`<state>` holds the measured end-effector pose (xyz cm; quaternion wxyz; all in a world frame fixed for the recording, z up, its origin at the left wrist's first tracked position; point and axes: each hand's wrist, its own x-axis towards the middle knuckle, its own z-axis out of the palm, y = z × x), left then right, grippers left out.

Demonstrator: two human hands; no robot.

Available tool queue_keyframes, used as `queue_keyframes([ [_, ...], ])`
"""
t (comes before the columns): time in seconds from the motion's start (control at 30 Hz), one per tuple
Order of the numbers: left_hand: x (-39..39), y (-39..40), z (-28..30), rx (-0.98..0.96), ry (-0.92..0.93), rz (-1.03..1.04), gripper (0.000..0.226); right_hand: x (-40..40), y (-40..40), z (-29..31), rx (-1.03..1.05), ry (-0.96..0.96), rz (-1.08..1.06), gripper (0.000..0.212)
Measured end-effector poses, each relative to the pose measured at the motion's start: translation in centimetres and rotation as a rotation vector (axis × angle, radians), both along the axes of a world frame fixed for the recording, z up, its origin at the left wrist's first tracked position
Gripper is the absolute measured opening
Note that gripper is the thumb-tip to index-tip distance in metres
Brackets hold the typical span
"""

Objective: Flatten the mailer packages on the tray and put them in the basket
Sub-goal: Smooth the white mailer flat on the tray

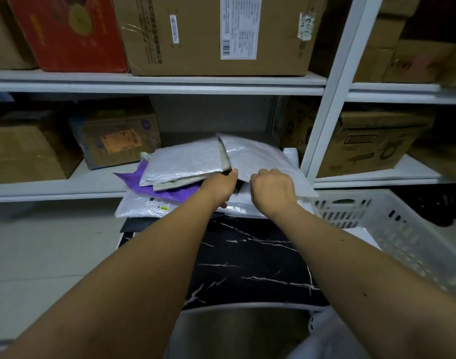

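From the head view, we are reaching both hands into a heap of soft mailer packages piled at the far end of a black marble-patterned tray (247, 260), which is lying on the surface in front of us. Our left hand (219, 186) is curling its fingers around the near edge of a silvery-white crinkled plastic mailer (258, 156) and our right hand (272, 189) is gripping the same edge just beside it, so the mailer is tilting up off the pile. Both hands are closed in a fist-like grip; the fingertips are hidden under the film.

Beside it a second grey-white plastic mailer (183, 161) is resting on a purple plastic mailer (170, 189), with a flat white labelled mailer (144, 207) underneath. The white perforated plastic basket (392, 229) is standing to the right of the tray, close by.

We judge that we are picking the top mailer off the pile to flatten it. To do this well we should be drawing it onto the bare tray, then pressing with open palms from the middle outward so trapped air is escaping, since the film looks slippery, thin and puffy. The basket's rigid lattice walls should be taking flat pieces easily
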<state>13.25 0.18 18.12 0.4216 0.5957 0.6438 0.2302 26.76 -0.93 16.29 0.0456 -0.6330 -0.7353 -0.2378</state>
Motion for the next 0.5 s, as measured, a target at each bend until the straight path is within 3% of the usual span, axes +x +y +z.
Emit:
queue_keyframes([
  [0.23,-0.5,-2.5,0.0,-0.075,0.063,-0.094,0.046,0.2,-1.6,-2.3,-0.430,0.088,-0.105,0.039],
  [0.33,-1.1,-1.4,-0.2,-0.036,0.095,-0.094,0.038,0.5,-0.7,-3.0,-0.469,0.163,-0.175,0.051],
  [0.5,-0.6,1.7,-1.6,-0.014,0.085,-0.063,0.043,0.7,2.5,-3.7,-0.473,0.234,-0.218,0.064],
])
